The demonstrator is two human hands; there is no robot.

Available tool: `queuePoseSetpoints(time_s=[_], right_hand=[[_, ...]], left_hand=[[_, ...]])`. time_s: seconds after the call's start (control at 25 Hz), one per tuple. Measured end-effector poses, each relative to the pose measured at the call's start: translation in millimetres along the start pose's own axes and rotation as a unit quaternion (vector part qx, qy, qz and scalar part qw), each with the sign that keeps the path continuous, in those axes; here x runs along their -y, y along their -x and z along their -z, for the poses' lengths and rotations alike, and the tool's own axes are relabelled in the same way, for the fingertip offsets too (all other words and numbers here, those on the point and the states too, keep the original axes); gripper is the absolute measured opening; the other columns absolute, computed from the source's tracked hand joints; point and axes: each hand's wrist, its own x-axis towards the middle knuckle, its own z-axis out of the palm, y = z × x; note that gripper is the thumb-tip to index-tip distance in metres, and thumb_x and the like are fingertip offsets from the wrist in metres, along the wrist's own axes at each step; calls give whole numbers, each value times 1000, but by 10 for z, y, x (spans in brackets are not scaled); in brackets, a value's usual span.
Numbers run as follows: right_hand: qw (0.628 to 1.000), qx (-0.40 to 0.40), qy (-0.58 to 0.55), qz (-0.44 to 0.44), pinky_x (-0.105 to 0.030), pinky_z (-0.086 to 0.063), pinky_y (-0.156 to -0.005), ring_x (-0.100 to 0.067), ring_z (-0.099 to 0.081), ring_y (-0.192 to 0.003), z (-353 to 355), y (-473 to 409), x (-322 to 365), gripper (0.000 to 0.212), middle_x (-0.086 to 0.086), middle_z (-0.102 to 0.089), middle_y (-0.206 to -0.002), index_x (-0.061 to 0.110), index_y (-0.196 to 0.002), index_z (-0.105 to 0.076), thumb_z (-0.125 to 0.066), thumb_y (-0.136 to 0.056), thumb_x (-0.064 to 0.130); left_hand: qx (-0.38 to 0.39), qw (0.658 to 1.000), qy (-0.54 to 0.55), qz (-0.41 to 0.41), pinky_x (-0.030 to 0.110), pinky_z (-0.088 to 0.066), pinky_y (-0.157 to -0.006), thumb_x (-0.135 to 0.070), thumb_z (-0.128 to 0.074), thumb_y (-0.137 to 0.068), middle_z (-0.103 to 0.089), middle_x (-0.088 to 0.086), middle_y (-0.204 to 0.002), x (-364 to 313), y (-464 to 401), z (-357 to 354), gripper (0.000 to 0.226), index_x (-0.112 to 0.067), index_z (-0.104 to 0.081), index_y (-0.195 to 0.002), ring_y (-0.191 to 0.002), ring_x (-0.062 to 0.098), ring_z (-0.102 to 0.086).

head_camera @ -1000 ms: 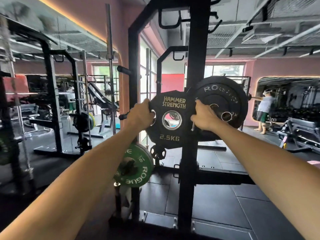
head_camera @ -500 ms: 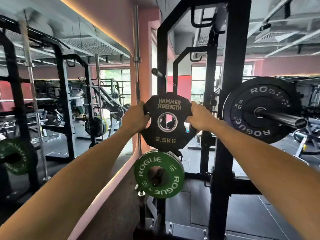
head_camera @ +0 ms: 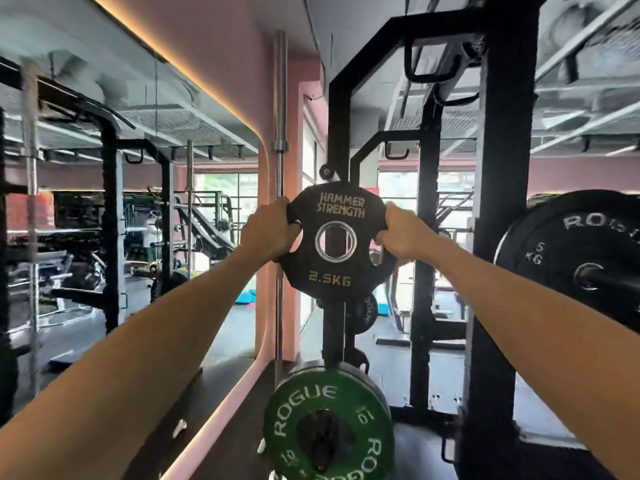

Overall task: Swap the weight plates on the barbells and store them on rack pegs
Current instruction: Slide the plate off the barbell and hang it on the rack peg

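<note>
**Small black plate held up at the rack upright**

A gym with pink walls, dark rubber flooring and an exposed grey ceiling fills the frame, and a large wall mirror (head_camera: 104,202) with a glowing strip along its edge takes up the left half, showing racks and benches in reflection. Just right of the mirror, near the centre, a bare steel barbell (head_camera: 280,133) stands upright against the pink wall.

At mid-frame both arms reach forward. The left hand (head_camera: 268,232) grips the left edge of the 2.5 kg plate (head_camera: 336,268), fingers curled round its rim through the grip slot. The plate (black, lettered HAMMER STRENGTH in gold) faces the camera, upright, in front of the black rack upright (head_camera: 338,133), with the upright showing through its centre hole. The right hand (head_camera: 403,233) grips the plate's right edge in the same way, fingers wrapped behind it. Above the plate a short storage peg (head_camera: 326,172) juts from the upright, apart from the plate's top edge.

Below the held plate a small black Rogue plate (head_camera: 365,311) sits at the upright, partly hidden. In the lower centre a green 10 Rogue plate (head_camera: 329,424) hangs on a lower peg.

At the right, a thick black rack post (head_camera: 498,237) runs the full height of the frame. Beyond it, at the right edge, a black 5 kg Rogue plate (head_camera: 571,258) sits on a barbell sleeve (head_camera: 613,280) that points toward the camera.
</note>
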Motion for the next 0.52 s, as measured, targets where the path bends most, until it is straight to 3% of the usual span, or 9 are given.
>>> queuePoseSetpoints(time_s=[0.24,0.4,0.52], right_hand=[[999,-38,27,5,-32,-42,-69,-35,-61,-96,62,-1126,-57,28,-18,-60,-108,6,-108,-45,-60,-84,9],[997,-62,50,8,-30,-40,-69,-31,-58,-93,63,-1739,-80,25,-14,-58,-99,3,-107,-50,-59,-84,7],[994,-85,61,5,-33,-47,-71,-31,-59,-92,71,-2131,-132,26,-15,-60,-98,-1,-106,-53,-59,-81,5]], left_hand=[[-49,998,10,-40,34,-41,-68,-23,-57,-86,-63,15,-92,238,-1142,-257,22,-8,-55,-102,-89,37,-61],[-63,995,22,-71,33,-42,-70,-26,-56,-87,-59,6,-88,395,-1858,-473,23,-12,-57,-106,-87,31,-61],[-79,992,24,-94,35,-46,-75,-27,-57,-87,-65,12,-96,467,-2296,-597,26,-11,-59,-108,-92,34,-62]])
